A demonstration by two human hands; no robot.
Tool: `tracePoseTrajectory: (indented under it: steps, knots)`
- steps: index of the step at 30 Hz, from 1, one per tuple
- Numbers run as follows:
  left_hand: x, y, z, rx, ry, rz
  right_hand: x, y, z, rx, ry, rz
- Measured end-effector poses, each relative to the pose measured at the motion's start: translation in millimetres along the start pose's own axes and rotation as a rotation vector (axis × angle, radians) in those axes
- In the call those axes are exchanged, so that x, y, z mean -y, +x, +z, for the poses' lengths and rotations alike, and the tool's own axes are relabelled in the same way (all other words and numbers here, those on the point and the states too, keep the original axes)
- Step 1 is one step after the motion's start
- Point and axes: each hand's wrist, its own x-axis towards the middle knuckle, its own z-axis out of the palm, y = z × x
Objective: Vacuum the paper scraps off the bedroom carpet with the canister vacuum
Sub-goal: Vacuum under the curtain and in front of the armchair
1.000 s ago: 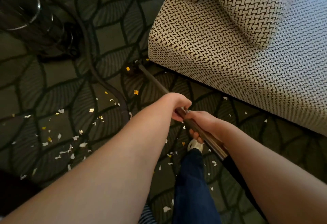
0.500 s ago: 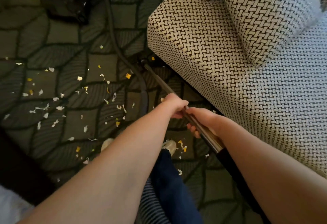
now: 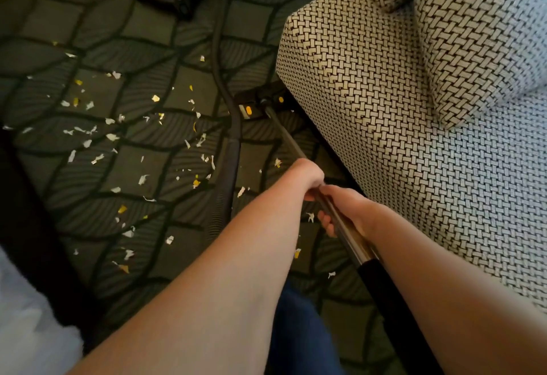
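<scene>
Two hands clamp the wand (image 3: 288,140), left hand (image 3: 306,177) ahead of right hand (image 3: 346,209). Its nozzle (image 3: 260,103) sits at the sofa (image 3: 384,108) corner, scraps (image 3: 112,137) leftward on the carpet (image 3: 148,34). Risk: the hose (image 3: 228,137) beside it snags the sweep

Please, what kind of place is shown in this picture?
Probably a carpeted living space, perhaps a bedroom: leaf-patterned carpet covers the floor, an upholstered seat with a cushion stands on it, and a vacuum hose lies across it.

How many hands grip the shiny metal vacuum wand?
2: the left hand grips farther down the shiny metal vacuum wand; the right hand grips just behind it.
</scene>
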Motion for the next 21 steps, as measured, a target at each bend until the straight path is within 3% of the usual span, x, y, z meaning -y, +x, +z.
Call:
tracePoseTrajectory:
  steps: [6, 21]
  knots:
    - [12, -10, 39, 0.003, -0.067, -0.017, -32, -15, -26, -0.004, -0.019, 0.052]
    - [-16, -38, 85, -0.057, -0.061, -0.101, -33, -38, -81, 0.097, 0.012, 0.138]
